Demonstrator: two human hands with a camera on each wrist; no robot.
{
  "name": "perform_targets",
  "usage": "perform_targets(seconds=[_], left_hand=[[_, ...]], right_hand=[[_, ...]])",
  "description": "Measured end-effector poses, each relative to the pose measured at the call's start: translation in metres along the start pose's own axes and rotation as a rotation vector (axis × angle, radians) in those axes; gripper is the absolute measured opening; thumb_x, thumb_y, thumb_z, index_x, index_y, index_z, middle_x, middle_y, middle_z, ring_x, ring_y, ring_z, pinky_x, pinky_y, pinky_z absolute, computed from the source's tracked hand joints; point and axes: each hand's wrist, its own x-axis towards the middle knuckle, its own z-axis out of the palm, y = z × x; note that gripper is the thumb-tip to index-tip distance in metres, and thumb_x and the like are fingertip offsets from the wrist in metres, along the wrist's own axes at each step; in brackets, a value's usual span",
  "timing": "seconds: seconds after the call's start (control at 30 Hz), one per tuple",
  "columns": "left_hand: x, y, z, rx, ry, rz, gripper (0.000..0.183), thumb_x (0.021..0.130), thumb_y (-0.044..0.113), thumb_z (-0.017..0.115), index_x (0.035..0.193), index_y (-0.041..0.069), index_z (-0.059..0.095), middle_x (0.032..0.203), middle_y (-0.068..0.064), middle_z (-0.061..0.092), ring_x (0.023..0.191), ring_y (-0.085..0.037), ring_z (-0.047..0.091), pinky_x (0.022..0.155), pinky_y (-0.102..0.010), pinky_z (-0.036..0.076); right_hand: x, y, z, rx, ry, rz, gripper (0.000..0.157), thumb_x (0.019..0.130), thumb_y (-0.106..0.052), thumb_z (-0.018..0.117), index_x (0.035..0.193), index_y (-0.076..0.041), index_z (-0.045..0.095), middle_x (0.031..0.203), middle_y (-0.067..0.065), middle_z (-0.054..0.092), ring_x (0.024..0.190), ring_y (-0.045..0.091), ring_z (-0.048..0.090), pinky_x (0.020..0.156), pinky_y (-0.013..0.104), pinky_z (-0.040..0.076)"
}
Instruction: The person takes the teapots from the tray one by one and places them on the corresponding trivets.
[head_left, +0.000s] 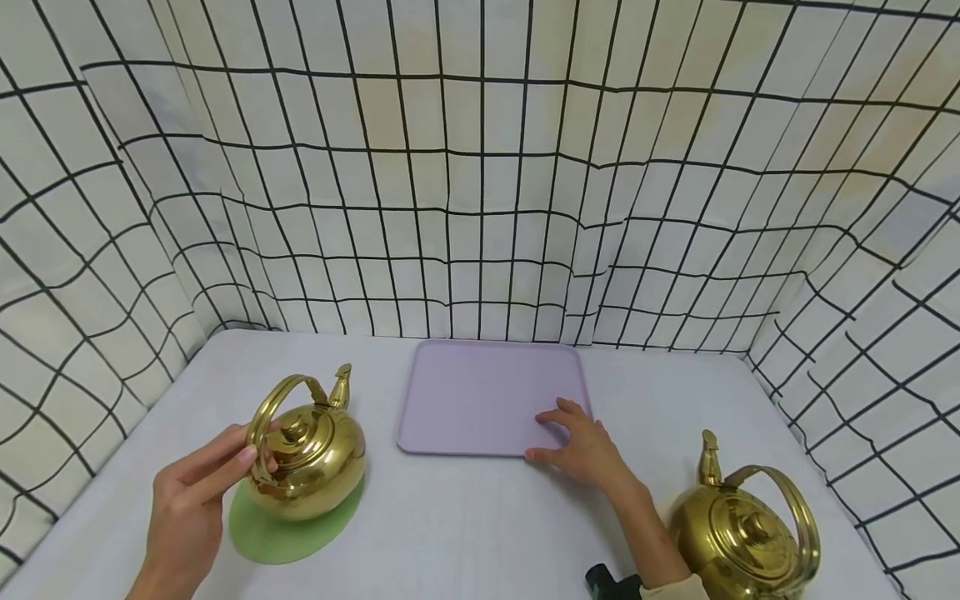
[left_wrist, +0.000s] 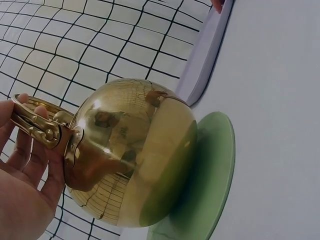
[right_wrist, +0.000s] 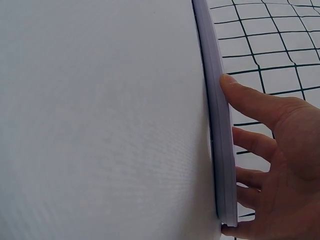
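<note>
My left hand point(head_left: 183, 492) grips the arched handle of a shiny gold kettle point(head_left: 318, 458) on the left, fingers and thumb curled round it. The kettle's underside is close over a round green mat point(head_left: 281, 540), its spout pointing away from me. In the left wrist view the kettle's rounded body point(left_wrist: 135, 155) covers part of the mat. My right hand point(head_left: 588, 448) rests at the near right corner of a flat lilac tray point(head_left: 480, 400), fingers spread. The right wrist view has the thumb at the tray's rim point(right_wrist: 216, 100) and the other fingers reaching over it.
A second gold kettle point(head_left: 731, 537) stands at the front right, beside my right forearm. A black device point(head_left: 611, 583) is at the right wrist. White cloth walls point(head_left: 480, 183) with black grid lines enclose the white table point(head_left: 442, 525) behind and at both sides.
</note>
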Motion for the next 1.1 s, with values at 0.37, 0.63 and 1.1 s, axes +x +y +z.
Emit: perform_targets(seconds=[0.37,0.63,1.1], left_hand=[[-0.011,-0.001,-0.008,-0.032,-0.047,0.049,0.038,0.1,-0.022,0.038,0.132,-0.019,0.058,0.12,-0.008,0.078,0.095,-0.014,0.071,0.089,-0.02,0.056],[-0.022,0.0,-0.015,-0.057,-0.014,0.038,0.04,0.098,-0.025,0.037,0.134,-0.022,0.055,0.112,-0.01,0.078,0.099,-0.015,0.069,0.09,-0.021,0.055],[-0.021,0.009,-0.006,0.258,0.219,-0.17,0.027,0.106,0.002,0.054,0.119,0.008,0.077,0.1,0.011,0.08,0.093,-0.001,0.07,0.078,-0.012,0.056]], right_hand=[[-0.006,0.003,-0.003,0.009,0.009,0.015,0.057,0.083,-0.037,0.087,0.132,-0.011,0.069,0.16,0.025,0.045,0.151,0.048,0.039,0.123,0.077,0.018],[-0.005,0.0,0.0,0.025,0.003,0.006,0.058,0.083,-0.037,0.087,0.132,-0.012,0.069,0.16,0.025,0.045,0.152,0.047,0.038,0.124,0.077,0.017],[-0.002,-0.001,0.005,0.007,-0.016,0.011,0.058,0.083,-0.039,0.086,0.132,-0.013,0.069,0.16,0.024,0.045,0.153,0.046,0.038,0.124,0.076,0.018]])
